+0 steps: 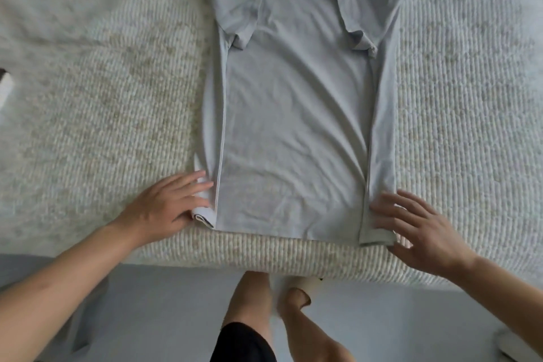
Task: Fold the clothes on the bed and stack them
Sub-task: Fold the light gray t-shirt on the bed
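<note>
A light grey T-shirt [293, 114] lies flat on the bed, collar at the far end, hem near the bed's front edge. Both long sides and both sleeves are folded inward over the body. My left hand [167, 206] is at the shirt's near left corner, fingers spread and touching the folded edge, thumb beside a small rolled bit of fabric. At the near right corner, my right hand [417, 226] has its fingers spread and lies flat on the folded edge.
The bed is covered by a cream ribbed blanket [117, 114] that spreads to both sides of the shirt. Its front edge runs just below the hem. Below it are a grey floor [164, 303] and my legs [264, 317]. A dark-and-white object [4, 82] shows at the left edge.
</note>
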